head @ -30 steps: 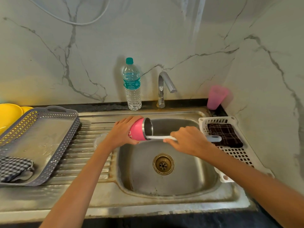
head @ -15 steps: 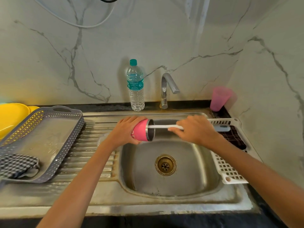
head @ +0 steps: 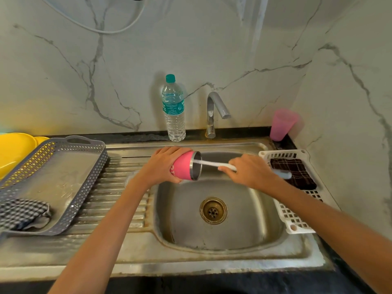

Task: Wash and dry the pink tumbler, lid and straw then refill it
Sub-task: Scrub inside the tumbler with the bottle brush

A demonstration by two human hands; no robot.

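The left hand (head: 163, 164) holds the pink tumbler (head: 185, 168) on its side above the back edge of the steel sink (head: 214, 236), its grip wrapped tight around the base end so that the steel-lined mouth faces right. The right hand (head: 248, 170) has its grip closed on the handle of a white bottle brush (head: 214, 164), whose thin stem runs leftward into the tumbler's mouth; the brush's pale blue-grey handle end sticks out past the hand to the right, over the dark checked cloth (head: 291, 172) lying in the white slotted tray (head: 297, 221) beside the sink. The basin is bare around its brass drain (head: 213, 211).

Behind the sink a clear water bottle (head: 174, 111) with a teal cap stands upright just left of the chrome tap (head: 214, 111). A translucent pink cup (head: 283, 124) sits upside down in the back right corner. On the ribbed drainboard at left rests a grey perforated basket (head: 84, 187) with a black-and-white checked cloth (head: 23, 213) in its near end. Something clear and round lies on the drainboard, mostly hidden behind the left wrist; I cannot tell what it is.
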